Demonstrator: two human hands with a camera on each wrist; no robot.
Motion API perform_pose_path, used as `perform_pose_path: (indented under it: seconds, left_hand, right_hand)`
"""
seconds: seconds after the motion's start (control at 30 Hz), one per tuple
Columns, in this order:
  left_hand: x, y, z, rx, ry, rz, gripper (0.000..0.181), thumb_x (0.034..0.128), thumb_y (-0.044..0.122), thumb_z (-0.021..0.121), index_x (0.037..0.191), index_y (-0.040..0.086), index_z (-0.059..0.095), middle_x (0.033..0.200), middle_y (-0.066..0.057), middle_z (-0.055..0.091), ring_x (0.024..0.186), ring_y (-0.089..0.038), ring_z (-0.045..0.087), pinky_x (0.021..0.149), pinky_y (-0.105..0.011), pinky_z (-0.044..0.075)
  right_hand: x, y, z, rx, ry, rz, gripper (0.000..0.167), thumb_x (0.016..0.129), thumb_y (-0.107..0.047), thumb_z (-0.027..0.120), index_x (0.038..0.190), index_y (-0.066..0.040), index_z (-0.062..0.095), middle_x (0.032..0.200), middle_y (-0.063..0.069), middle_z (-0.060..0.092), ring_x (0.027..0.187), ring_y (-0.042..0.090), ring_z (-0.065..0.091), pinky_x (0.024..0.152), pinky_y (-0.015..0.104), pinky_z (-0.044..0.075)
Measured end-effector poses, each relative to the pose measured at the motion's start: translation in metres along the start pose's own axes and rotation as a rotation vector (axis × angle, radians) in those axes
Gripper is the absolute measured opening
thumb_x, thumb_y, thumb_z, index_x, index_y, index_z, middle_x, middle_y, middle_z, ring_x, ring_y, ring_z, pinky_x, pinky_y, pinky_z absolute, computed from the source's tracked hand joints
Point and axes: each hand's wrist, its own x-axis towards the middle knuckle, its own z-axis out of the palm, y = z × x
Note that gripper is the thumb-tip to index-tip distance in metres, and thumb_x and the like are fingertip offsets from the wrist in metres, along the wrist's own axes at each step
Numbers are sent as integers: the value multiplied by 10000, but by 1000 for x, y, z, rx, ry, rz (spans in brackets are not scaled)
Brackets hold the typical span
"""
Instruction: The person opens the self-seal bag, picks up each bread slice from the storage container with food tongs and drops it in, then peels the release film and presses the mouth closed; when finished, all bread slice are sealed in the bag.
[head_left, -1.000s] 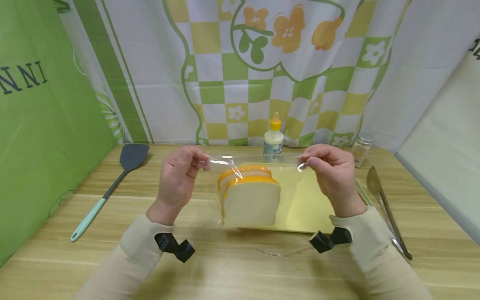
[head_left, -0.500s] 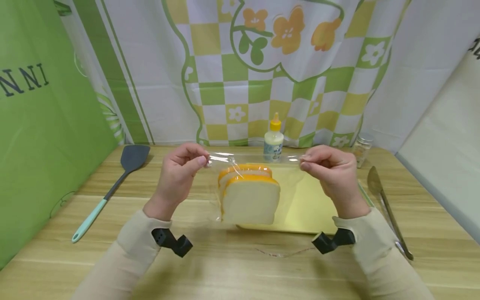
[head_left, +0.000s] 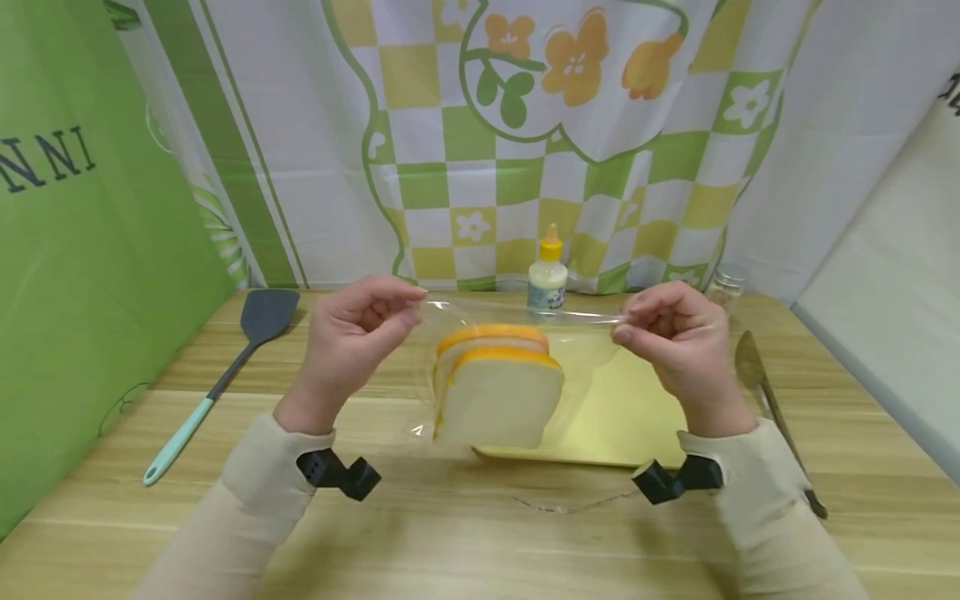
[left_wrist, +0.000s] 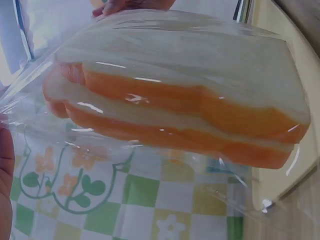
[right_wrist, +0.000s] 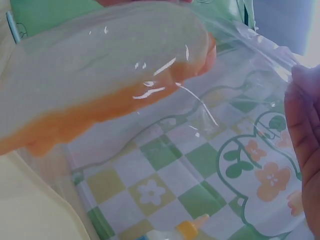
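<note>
Two orange-crusted bread slices stand one behind the other inside a clear plastic bag. My left hand pinches the bag's upper left corner between thumb and fingers. At the upper right corner, my right hand pinches the same edge, so the top is stretched between both hands. The bag hangs above the table and in front of a pale yellow tray. In the left wrist view both bread slices show through the shiny film; the right wrist view shows the near bread slice and the film drawn towards my fingers.
A dark spatula with a mint handle lies at the left. Behind the bag stands a yellow-capped squeeze bottle. A lidded glass jar and a long metal utensil are at the right. A thin twist tie lies near the front.
Both hands have drifted slightly apart, left hand leftward and up, right hand rightward, still pinching the bag's top edge. The bread has barely moved.
</note>
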Motion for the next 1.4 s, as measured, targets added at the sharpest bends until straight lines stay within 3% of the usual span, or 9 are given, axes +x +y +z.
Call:
perform_pose_path:
  seconds: [0.1, 0.2, 0.3, 0.47, 0.6, 0.77, 0.93, 1.17, 1.4]
  left_hand:
    - [3, 3, 3, 30, -53, 71, 402, 742, -202, 588, 973, 104, 708, 881, 61, 666, 734, -76, 585, 599, -174, 483]
    - [5, 8, 6, 45, -103, 83, 307, 747, -203, 591, 973, -18, 683, 945, 52, 673, 815, -103, 606, 684, -212, 515]
    - [9, 11, 10, 138, -114, 39, 228, 751, -188, 605, 947, -86, 662, 923, 4, 683, 792, -97, 605, 667, -212, 511]
    - [17, 17, 14, 260, -127, -41, 206, 749, -173, 614, 930, -91, 665, 878, -171, 668, 760, -99, 598, 671, -227, 509]
    - [20, 20, 17, 286, -153, -80, 208, 759, -157, 609, 941, -78, 672, 885, -177, 664, 754, -105, 586, 673, -228, 502]
    - [23, 23, 20, 371, -187, -48, 194, 772, -122, 611, 927, -36, 691, 817, -107, 661, 709, -112, 563, 650, -229, 485]
    - [23, 27, 22, 437, -202, 15, 196, 775, -98, 613, 911, 11, 703, 801, -46, 669, 701, -104, 569, 654, -236, 488]
    - [19, 26, 21, 428, -182, 87, 184, 749, -127, 610, 871, -20, 695, 770, -77, 666, 688, -102, 572, 656, -229, 492]
    - [18, 24, 20, 432, -157, 95, 181, 751, -125, 621, 878, -21, 698, 788, -85, 670, 696, -102, 567, 660, -223, 489]
  right_hand:
    - [-1, -2, -5, -4, -8, 69, 212, 745, 168, 655, 933, 101, 585, 848, 127, 655, 769, 171, 647, 653, 238, 536]
    - [-4, -3, -12, -31, -40, 173, 228, 784, 136, 636, 989, 42, 603, 864, 85, 652, 778, 143, 634, 667, 223, 532]
    - [-5, -2, -18, -139, -76, 306, 234, 821, 123, 601, 1020, 0, 616, 871, 39, 641, 757, 123, 607, 661, 214, 519]
    - [7, -2, -14, -463, -122, 485, 229, 867, 36, 592, 1045, -105, 629, 942, -42, 633, 827, 90, 588, 704, 196, 503]
    - [27, 2, 9, -627, -220, 451, 189, 873, -42, 620, 1061, -37, 633, 1017, -21, 636, 917, 106, 584, 781, 209, 492]
    - [51, 16, 52, -649, -416, 295, 208, 818, -95, 703, 1003, -10, 665, 973, 60, 655, 904, 167, 583, 812, 290, 473]
    - [63, 25, 78, -657, -500, 305, 84, 771, -70, 742, 836, -54, 691, 828, 8, 674, 798, 120, 596, 724, 302, 491]
    - [62, 27, 73, -637, -534, 421, 95, 734, -51, 769, 738, -69, 676, 693, -3, 636, 664, 148, 557, 632, 267, 470]
    - [53, 25, 53, -689, -509, 515, 115, 731, -66, 774, 766, -86, 666, 716, -3, 613, 689, 159, 540, 651, 269, 466]
